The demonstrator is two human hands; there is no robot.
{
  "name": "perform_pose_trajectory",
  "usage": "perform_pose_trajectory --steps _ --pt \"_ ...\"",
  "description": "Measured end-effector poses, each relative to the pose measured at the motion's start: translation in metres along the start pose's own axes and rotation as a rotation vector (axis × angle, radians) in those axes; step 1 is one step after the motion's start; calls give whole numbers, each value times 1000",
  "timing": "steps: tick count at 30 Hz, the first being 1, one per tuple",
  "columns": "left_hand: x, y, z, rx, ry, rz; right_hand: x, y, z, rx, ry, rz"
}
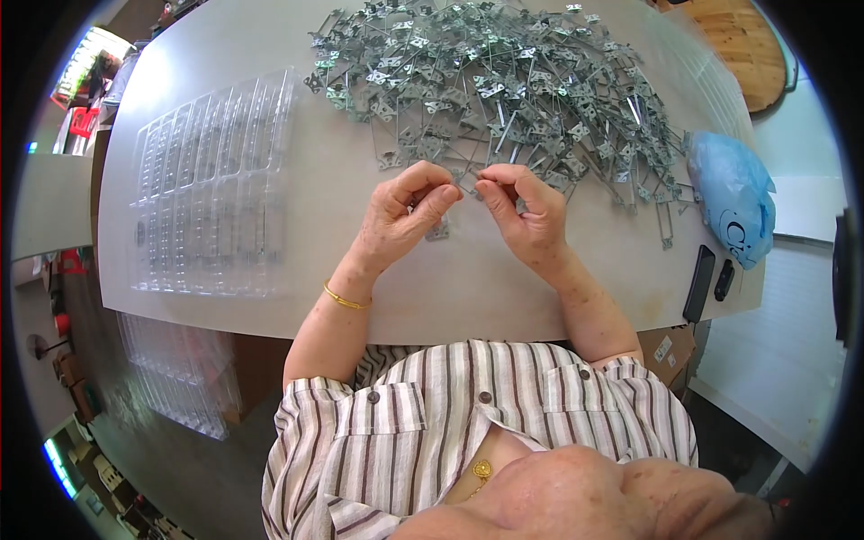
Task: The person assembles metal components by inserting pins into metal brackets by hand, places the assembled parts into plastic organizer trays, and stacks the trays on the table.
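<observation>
My left hand and my right hand are raised near the front edge of the metal pile, fingertips pinched and only a small gap apart. Between them shows a small grey metal bracket piece, which both pinches seem to grip at its ends; the fingers hide much of it. Under my left hand, another metal bracket lies on the table, partly covered by the hand. Just beyond my fingers spreads a large heap of stamped metal brackets with thin wire rods, tangled together.
Clear plastic trays with ribbed compartments lie on the white table at left. More clear trays sit below the table edge. At right are a blue plastic bag, a black phone and a small black object.
</observation>
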State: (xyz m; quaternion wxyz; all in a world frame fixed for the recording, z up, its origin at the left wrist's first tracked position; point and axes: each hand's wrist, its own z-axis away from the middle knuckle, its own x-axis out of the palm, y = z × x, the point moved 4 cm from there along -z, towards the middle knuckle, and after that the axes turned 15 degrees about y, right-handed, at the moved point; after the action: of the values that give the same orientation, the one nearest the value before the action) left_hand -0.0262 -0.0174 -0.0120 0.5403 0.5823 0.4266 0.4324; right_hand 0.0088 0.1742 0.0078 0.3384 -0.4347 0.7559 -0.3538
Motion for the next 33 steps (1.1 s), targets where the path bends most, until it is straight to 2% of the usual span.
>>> perform_pose_trajectory --steps 8,11,14,17,23,26,29,32,33 --pt "-2 8 0 58 26 -164 0 0 2 -35 -11 11" --pt "0 9 1 84 6 -188 0 -3 4 83 -12 -30" --pt "2 7 3 110 -2 -194 3 0 8 394 -122 -233" --pt "2 11 5 147 7 -242 8 7 10 487 -178 -343" --pt "3 18 6 293 27 -310 7 8 9 550 -230 -358" --pt "4 23 8 304 7 -331 5 3 8 561 -207 -294" --pt "4 25 9 319 -24 -340 2 3 10 473 -192 -214" --pt "8 26 9 298 -62 -288 -2 6 11 325 -129 -159" --pt "8 27 9 309 -75 -299 -3 2 10 210 -109 -92"
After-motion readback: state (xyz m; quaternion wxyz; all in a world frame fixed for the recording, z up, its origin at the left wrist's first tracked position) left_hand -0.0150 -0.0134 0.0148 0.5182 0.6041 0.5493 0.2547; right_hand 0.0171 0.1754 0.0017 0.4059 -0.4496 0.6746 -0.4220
